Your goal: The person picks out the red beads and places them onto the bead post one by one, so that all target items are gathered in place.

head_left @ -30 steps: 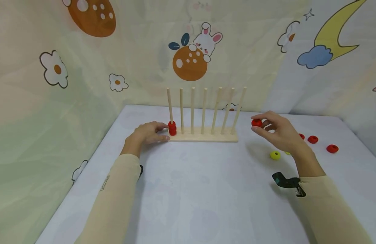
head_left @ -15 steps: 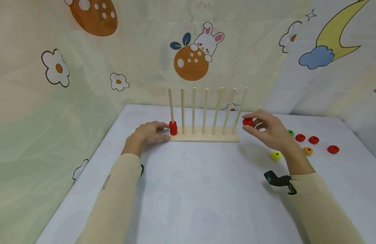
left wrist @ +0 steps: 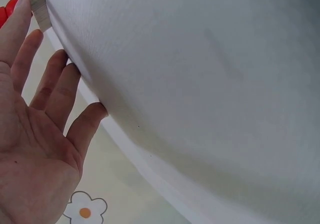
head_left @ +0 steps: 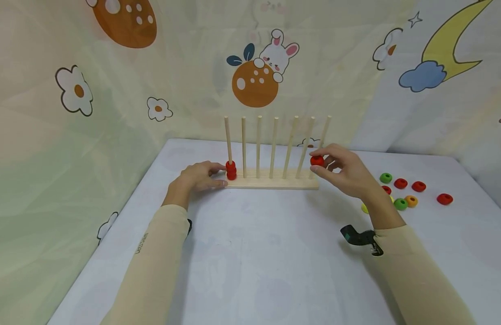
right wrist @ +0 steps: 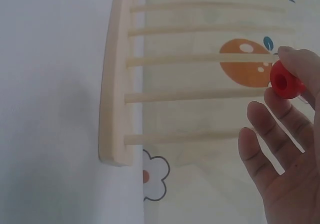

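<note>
A wooden peg rack point(head_left: 271, 183) with a row of upright dowels stands toward the back of the white table. Red beads point(head_left: 231, 170) are stacked low on its leftmost dowel. My left hand point(head_left: 197, 177) rests against the rack's left end, its fingers loosely extended; in the left wrist view the thumb lies by the end of the base point(left wrist: 41, 12). At the rack's right end, my right hand point(head_left: 341, 169) pinches a red bead point(head_left: 317, 161) between thumb and fingertips, in front of the rightmost dowels. The bead's hole point(right wrist: 282, 82) shows in the right wrist view.
Loose beads lie at the right of the table, among them a green bead point(head_left: 386, 178), an orange bead point(head_left: 411, 201) and a red bead point(head_left: 444, 199). My right forearm partly hides some yellow ones. A printed cloth point(head_left: 193, 67) hangs right behind the table.
My right hand has carried the red bead leftward from beside the rack to its right end, uncovering more loose beads. The left hand stays at the rack's left end.
</note>
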